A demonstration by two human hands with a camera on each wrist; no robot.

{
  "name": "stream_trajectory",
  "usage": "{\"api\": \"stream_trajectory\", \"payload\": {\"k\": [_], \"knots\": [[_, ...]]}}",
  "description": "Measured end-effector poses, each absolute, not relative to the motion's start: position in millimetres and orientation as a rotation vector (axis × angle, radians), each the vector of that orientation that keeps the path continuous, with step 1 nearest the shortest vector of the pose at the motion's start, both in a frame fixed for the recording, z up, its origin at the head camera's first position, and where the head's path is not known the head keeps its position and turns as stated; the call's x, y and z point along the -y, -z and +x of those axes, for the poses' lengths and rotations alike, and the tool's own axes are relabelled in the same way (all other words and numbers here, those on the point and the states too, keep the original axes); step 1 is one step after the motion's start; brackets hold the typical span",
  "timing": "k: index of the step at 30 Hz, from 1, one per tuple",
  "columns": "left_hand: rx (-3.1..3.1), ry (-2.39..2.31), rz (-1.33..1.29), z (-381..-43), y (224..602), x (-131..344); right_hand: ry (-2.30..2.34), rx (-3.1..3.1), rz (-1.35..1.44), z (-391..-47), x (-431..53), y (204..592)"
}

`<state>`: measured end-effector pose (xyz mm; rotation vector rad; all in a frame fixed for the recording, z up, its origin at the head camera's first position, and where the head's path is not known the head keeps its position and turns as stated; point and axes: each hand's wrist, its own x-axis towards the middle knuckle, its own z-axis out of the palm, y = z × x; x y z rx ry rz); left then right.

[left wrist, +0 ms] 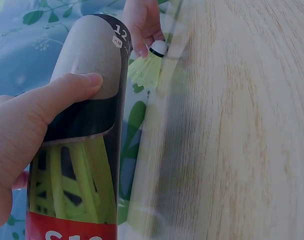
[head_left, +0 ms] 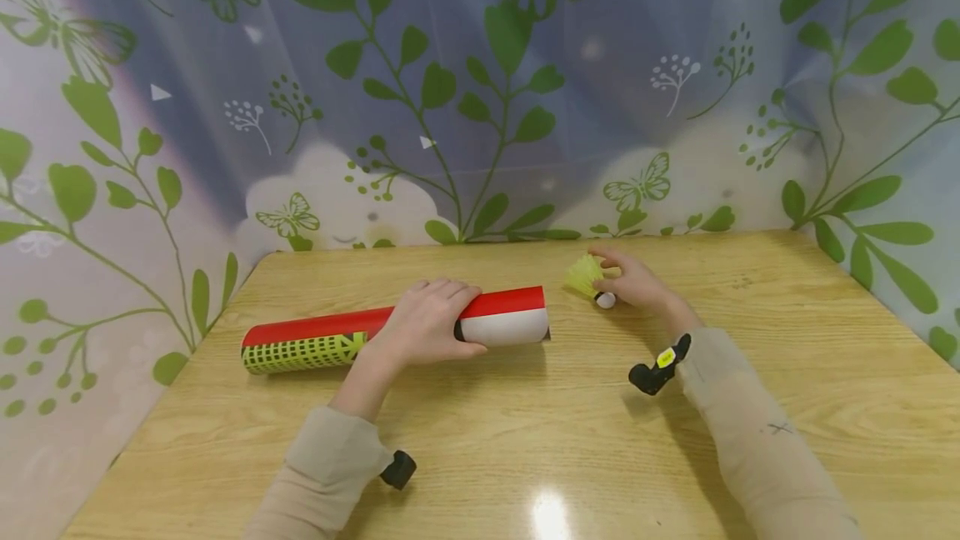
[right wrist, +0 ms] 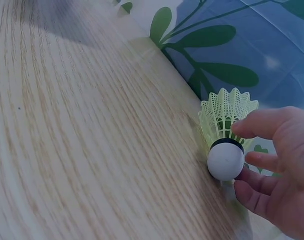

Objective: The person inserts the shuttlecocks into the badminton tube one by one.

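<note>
My left hand [head_left: 427, 319] grips a long red, white and yellow-green shuttlecock tube [head_left: 315, 327] lying across the table. In the left wrist view, its thumb presses the tube's white label [left wrist: 87, 55]; yellow-green shapes show below that label. At the back right, a yellow-green plastic shuttlecock [head_left: 585, 275] with a white base and black band lies on its side. Around it is my right hand [head_left: 637, 282], loosely spread. In the right wrist view, the thumb [right wrist: 259, 124] overlaps the skirt, and the other fingertips sit beside and partly behind the base.
The wooden table [head_left: 540, 432] runs back to a curtain [head_left: 465, 90] printed with leaves and butterflies. Each wrist carries a small black camera, such as the right one [head_left: 648, 377]. The table's back edge lies just behind the shuttlecock.
</note>
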<state>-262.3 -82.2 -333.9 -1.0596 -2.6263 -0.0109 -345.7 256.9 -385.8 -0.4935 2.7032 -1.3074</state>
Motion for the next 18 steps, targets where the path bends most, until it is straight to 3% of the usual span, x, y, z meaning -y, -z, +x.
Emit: {"api": "stream_trajectory", "payload": {"k": [18], "knots": [[2.617,0.013,-1.054,-261.8,335.1,81.3,1.328,-2.879,-0.371,-336.6,-269.4,386.6]]}}
